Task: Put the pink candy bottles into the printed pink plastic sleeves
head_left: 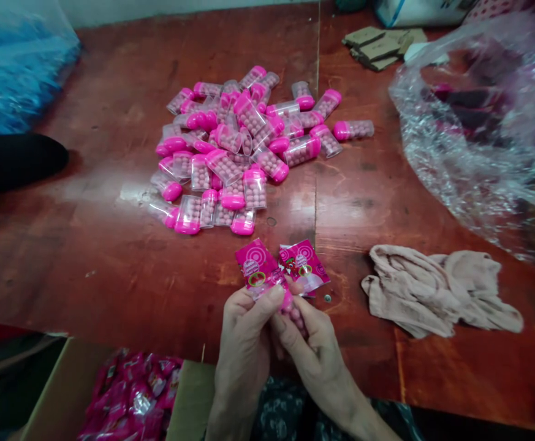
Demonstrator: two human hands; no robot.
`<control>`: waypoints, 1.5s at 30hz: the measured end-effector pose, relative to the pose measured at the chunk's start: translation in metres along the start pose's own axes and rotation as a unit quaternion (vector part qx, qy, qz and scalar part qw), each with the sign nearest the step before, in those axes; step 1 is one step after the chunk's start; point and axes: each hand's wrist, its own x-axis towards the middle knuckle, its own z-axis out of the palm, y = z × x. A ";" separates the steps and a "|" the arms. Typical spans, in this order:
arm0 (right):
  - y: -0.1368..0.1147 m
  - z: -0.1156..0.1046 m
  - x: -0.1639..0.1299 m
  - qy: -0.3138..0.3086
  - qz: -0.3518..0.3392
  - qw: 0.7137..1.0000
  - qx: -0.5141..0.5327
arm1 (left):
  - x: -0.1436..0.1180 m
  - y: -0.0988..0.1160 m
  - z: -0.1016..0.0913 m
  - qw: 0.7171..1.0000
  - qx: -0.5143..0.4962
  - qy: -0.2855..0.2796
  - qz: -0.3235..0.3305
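Pink-capped container (295, 315), clear body w/ pink balls, is up in your two hands, just over the near part of the surface (111, 269). Your L hand (245, 346) has its grip clamped on the lower end of a printed pkt (255, 262), thumb on top; your R hand (315, 343) has its grip clamped on the container's body, thumb & fingers round it. Can't tell if the container's cap end is inside the pkt or only against it; your fingers hide that bit.

Just past your R fingertips, a second pkt (304, 264) lies v. close, partly behind them. Small round bit (327, 298) sits R of that. Straight ahead: big loose pile of similar containers (223, 166), caps pointing every which way, some atop others, taking up the mid surface. One (353, 130) lies at the pile's far R edge.

To your R, a crumpled beige cloth (432, 291); beyond it a big clear plastic bag (437, 141) sprawls over the R side, dark pink stuff in it, blurred. Cardboard pcs (380, 46) at the back, next to the bag. Far L: bag of blue items (19, 73) & a black rounded thing (14, 160). Low L, by the near edge, a carton (49, 389) w/ lots of pink pkts (132, 398).
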 end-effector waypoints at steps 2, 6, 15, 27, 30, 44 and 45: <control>0.003 0.001 -0.005 0.008 0.003 0.999 -0.052 | -0.002 0.002 -0.001 1.000 0.000 0.001 -0.015; 0.007 0.002 -0.013 0.021 -0.022 0.992 -0.122 | -0.009 0.003 -0.004 0.998 0.014 -0.015 -0.060; -0.002 0.010 -0.006 0.094 -0.028 0.995 -0.023 | -0.015 -0.012 -0.010 0.995 -0.052 -0.086 0.003; -0.021 -0.003 -0.017 0.166 -0.154 0.966 -0.125 | -0.025 -0.006 -0.019 0.989 0.099 -0.090 0.064; -0.026 -0.002 -0.016 0.145 -0.111 0.983 -0.026 | -0.031 -0.014 -0.016 0.988 0.054 -0.133 0.060; -0.003 0.014 -0.022 0.119 -0.014 0.969 0.217 | -0.042 -0.023 -0.017 0.986 0.112 -0.057 0.109; -0.005 0.010 -0.021 0.088 -0.013 0.965 0.246 | -0.042 -0.020 -0.019 0.982 0.140 -0.071 0.102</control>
